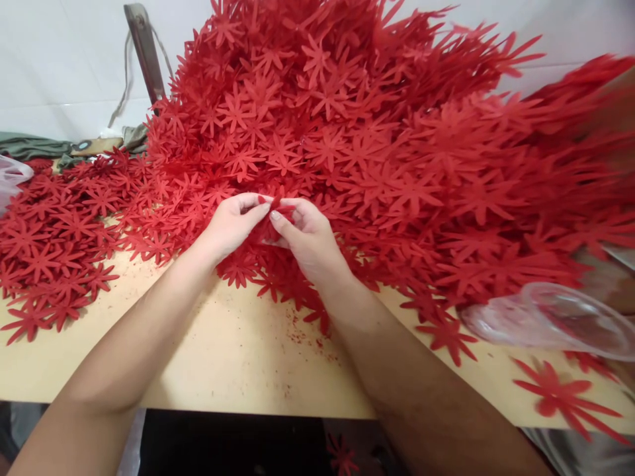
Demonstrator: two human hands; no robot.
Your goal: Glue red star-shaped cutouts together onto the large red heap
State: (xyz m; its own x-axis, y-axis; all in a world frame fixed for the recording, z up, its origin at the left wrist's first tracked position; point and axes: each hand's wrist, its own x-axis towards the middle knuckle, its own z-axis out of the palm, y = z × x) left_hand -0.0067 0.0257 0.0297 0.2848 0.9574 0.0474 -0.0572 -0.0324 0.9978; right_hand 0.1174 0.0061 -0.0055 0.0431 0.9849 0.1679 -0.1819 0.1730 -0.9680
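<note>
A big heap of red flower-shaped cutouts [347, 132] covers the back of the wooden table [233, 350]. My left hand [231, 225] and my right hand [307, 235] meet at the heap's front edge. Both pinch the same small stack of red cutouts [272, 208] between thumb and fingers, just above the table. Much of that stack is hidden behind my fingers.
More red cutouts [54, 238] lie spread flat at the left. A clear plastic bag [550, 317] sits at the right edge, another bit of plastic [10, 178] at far left. A metal post with string [143, 53] and green cloth [34, 145] stand at the back left.
</note>
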